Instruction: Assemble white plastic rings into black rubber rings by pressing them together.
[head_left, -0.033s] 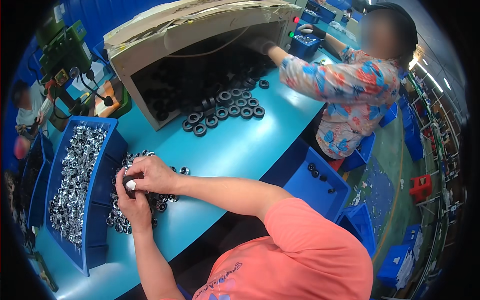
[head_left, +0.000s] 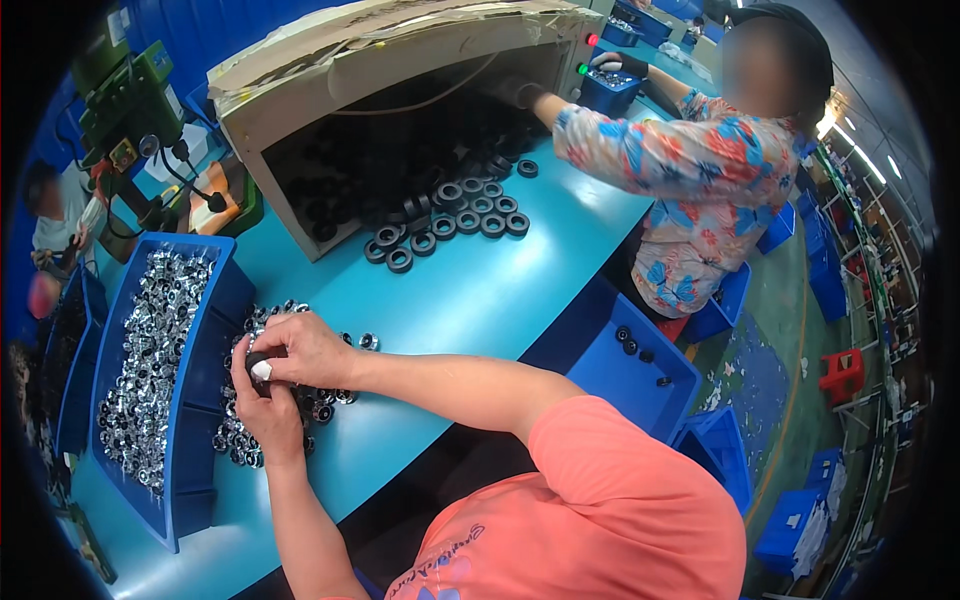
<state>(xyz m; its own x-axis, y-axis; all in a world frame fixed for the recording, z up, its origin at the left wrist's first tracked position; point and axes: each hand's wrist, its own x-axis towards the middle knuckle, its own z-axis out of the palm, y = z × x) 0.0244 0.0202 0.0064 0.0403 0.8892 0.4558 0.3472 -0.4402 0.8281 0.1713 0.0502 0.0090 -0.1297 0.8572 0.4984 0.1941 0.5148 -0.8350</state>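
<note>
My left hand (head_left: 270,418) and my right hand (head_left: 312,352) meet above a pile of small shiny metal parts (head_left: 240,440). Between their fingers is a black ring (head_left: 254,362), mostly covered by the hands. My right thumb carries a white wrap and presses against the ring. The left fingers curl round it from the near side. Whether a metal part sits inside the ring cannot be seen. Just left of my hands stands a long blue bin (head_left: 190,420) filled with the same metal parts (head_left: 155,350).
Black rings (head_left: 467,220) lie at the mouth of an open-fronted box (head_left: 290,190) on the turquoise table (head_left: 400,310). A green machine (head_left: 125,130) stands far left. Across the right side, a co-worker (head_left: 690,160) reaches into the box. A blue tray (head_left: 600,355) with several black pieces is below the table edge.
My hands and the ring stay as they were. The co-worker's farther hand has dropped to the small blue bin at the back, and their nearer arm has shifted slightly left.
</note>
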